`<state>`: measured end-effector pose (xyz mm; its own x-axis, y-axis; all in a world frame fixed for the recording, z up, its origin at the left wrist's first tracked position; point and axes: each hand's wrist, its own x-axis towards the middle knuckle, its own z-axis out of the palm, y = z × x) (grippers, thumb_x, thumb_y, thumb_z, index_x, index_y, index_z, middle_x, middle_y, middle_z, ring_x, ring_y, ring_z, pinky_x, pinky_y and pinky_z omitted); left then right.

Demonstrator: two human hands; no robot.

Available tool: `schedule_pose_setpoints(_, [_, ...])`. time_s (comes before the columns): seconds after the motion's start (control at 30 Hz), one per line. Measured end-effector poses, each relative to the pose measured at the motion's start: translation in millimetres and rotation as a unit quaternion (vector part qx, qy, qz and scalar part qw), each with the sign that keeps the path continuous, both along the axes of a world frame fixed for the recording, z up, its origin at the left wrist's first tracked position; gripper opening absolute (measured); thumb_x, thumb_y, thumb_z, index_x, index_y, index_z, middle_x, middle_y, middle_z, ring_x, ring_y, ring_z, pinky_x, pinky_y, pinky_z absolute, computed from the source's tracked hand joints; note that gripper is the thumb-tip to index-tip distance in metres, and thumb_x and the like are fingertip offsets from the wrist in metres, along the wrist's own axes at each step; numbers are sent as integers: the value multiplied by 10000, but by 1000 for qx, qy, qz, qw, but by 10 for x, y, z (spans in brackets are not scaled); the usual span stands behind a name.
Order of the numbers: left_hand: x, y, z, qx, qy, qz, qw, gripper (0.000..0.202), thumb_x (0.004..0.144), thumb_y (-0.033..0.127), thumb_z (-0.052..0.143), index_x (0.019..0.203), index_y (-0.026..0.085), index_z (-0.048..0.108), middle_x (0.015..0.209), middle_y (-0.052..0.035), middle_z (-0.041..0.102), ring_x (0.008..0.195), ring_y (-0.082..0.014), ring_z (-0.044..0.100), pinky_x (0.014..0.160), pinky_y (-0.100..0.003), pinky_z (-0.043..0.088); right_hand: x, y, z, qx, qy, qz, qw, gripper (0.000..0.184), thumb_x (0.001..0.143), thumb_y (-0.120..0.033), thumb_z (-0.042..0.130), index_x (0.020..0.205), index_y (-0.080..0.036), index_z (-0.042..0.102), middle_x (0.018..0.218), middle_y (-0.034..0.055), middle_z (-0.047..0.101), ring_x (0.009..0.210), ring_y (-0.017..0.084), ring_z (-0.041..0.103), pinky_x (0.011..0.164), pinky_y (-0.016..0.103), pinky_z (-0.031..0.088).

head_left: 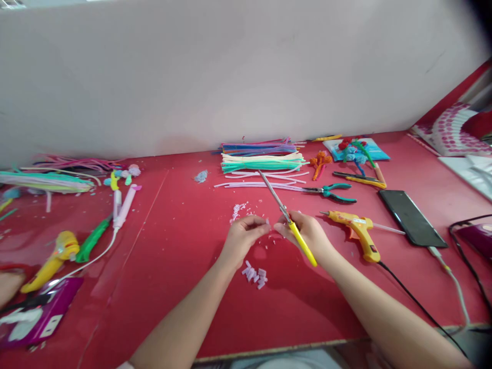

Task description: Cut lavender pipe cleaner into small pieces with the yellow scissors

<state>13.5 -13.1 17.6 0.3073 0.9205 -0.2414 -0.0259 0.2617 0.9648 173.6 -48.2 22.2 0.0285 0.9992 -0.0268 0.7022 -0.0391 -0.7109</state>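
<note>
My left hand (pixel 248 237) is closed in a pinch, with a small pale lilac piece of pipe cleaner (pixel 268 222) at its fingertips. Close beside it, my right hand (pixel 305 230) grips yellow-handled scissors (pixel 303 244), whose blades point up and away to the left. The right fingertips nearly meet the left ones; whether they touch the lilac piece I cannot tell. On the red table below lies a little pile of cut lilac pieces (pixel 255 275). Lilac fluff (pixel 237 211) is scattered just beyond my hands.
Bundled pipe cleaners (pixel 261 163) lie at the back, near green-handled pliers (pixel 326 191). To the right are a yellow glue gun (pixel 357 230) and a phone (pixel 413 218), both with cables. Another glue gun (pixel 54 261) and a person's hand (pixel 11 288) are at the left.
</note>
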Motion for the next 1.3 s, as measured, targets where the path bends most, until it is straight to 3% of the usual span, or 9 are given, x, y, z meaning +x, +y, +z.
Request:
schedule_pose_setpoints(0.17, [-61,67,-18,6,-52,104,993,165,591,266,644,701,155,591,450,66,407,358,-17,260,357,-171,156,7,-16,14,9,-173,-9,985,335,679,-529,446,671,-195,462,542,-5,521,495,123,486,452,202,240])
schedule_pose_setpoints(0.37, [-104,90,-11,38,-115,157,980,141,628,235,605,735,146,585,448,65,399,358,-13,246,356,-173,140,-140,-64,-45,-13,-245,9,970,419,690,-601,386,710,-190,465,600,27,566,536,153,541,473,222,249])
schedule_pose_setpoints(0.63, [-116,85,-25,50,-129,162,977,120,657,243,584,726,146,570,452,65,365,366,-17,237,357,-177,136,-148,-67,-154,-13,-262,18,965,404,735,-576,344,700,-188,452,595,29,572,526,146,536,470,226,239])
schedule_pose_setpoints(1.0, [-127,87,-54,64,-136,165,975,117,679,226,571,756,139,575,548,28,476,377,-7,255,360,-173,152,-156,-75,-129,-13,-265,28,964,402,748,-557,338,663,-182,457,539,27,550,468,125,502,442,217,216])
schedule_pose_setpoints(1.3, [-126,89,-45,62,-130,166,976,114,682,245,566,735,143,574,499,43,433,372,-13,245,365,-175,157,-155,-74,-128,-17,-259,26,965,402,743,-559,343,648,-187,460,500,16,514,436,111,452,431,211,205])
